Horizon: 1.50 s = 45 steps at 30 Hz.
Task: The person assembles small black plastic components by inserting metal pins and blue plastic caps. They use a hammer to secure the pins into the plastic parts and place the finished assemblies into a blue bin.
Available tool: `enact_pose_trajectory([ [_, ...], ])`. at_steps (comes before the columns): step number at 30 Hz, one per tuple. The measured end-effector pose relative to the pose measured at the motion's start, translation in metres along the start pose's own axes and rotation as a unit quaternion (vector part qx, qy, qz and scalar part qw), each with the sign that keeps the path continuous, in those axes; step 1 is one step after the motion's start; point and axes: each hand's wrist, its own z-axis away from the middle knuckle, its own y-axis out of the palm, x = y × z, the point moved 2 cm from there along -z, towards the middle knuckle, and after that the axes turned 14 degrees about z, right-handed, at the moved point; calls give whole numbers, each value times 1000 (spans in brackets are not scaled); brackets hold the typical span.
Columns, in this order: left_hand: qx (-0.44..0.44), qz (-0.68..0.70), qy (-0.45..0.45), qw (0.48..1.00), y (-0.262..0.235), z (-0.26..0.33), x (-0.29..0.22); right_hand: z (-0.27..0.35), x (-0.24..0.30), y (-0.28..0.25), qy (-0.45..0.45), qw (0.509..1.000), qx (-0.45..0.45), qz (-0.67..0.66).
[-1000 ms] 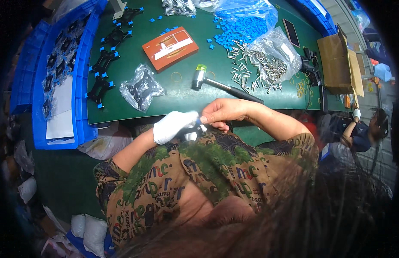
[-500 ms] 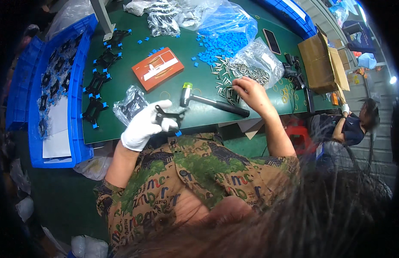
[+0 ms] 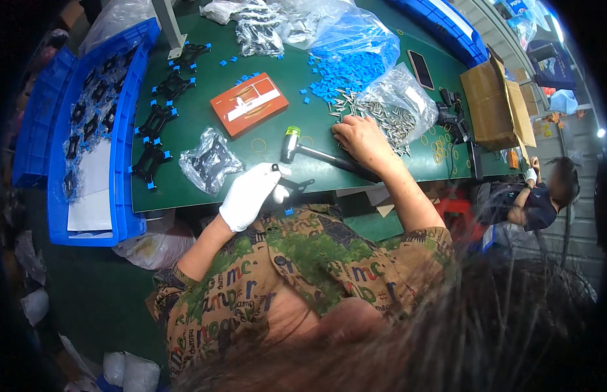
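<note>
My left hand (image 3: 246, 197), in a white glove, grips a black X-shaped plastic bracket (image 3: 295, 188) at the table's near edge. A small blue piece (image 3: 289, 212) shows on the bracket's lower arm. My bare right hand (image 3: 363, 142) rests by the near-left side of a heap of metal pins (image 3: 389, 124). Its fingers are curled together and pointing left; what they hold, if anything, is hidden. Under the right wrist lies the black handle of a mallet (image 3: 329, 157) with a yellow-green face. Left of it sits a bagged black part (image 3: 210, 161).
Blue caps (image 3: 342, 75) lie heaped behind the pins. A red-orange box (image 3: 250, 104) stands mid-table. Several finished-looking black brackets (image 3: 157, 121) line the left edge beside a blue crate (image 3: 123, 196). A phone (image 3: 421, 70), rubber bands (image 3: 439, 149) and a cardboard box (image 3: 489, 98) are at right. Another person (image 3: 535, 202) sits beyond.
My right hand has moved left and down onto the near-left edge of the pin heap. My left hand, with the bracket, has shifted right. The view has shifted slightly.
</note>
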Motion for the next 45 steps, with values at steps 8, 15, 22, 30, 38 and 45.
enact_pose_trajectory([
  [8,-13,-19,-1,1000,-3,-9,6,-4,4,-4,-2,999,-22,-23],
  [15,-39,-47,-45,997,1,-10,1,-5,-7,-11,53,996,-42,-54],
  [22,-30,-50,-30,998,0,-9,0,-4,0,-10,0,999,-31,-41],
  [30,-27,-47,-29,998,-2,-10,4,-9,-7,2,-45,997,-9,-59],
  [38,-64,-119,-28,990,12,-4,-15,-8,33,-36,-40,934,-98,-341],
  [45,-84,-284,58,953,11,-3,-14,-4,93,-53,-63,864,-6,-500],
])
